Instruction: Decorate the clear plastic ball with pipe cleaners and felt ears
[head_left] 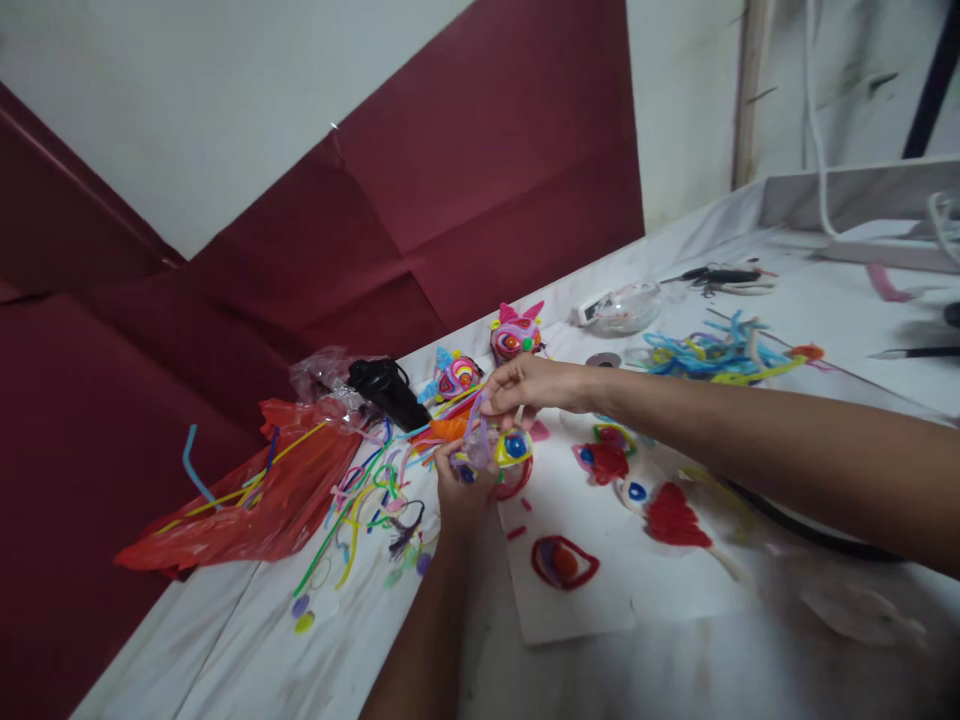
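Left hand curled around multicoloured craft piece with round blue, yellow-rimmed eye, near flat white sheet; right hand, fingertips pinched, grips thin, soft-looking purple strip.

Worn on the head, the single camera looked forward and down across the pale surface toward a maroon sheet, fairly near the left hand and right hand mid-view.

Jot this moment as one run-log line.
Left hand: holds blue-eyed craft piece | Right hand: pinches purple pipe cleaner | Nearby: red plastic bag, white sheet
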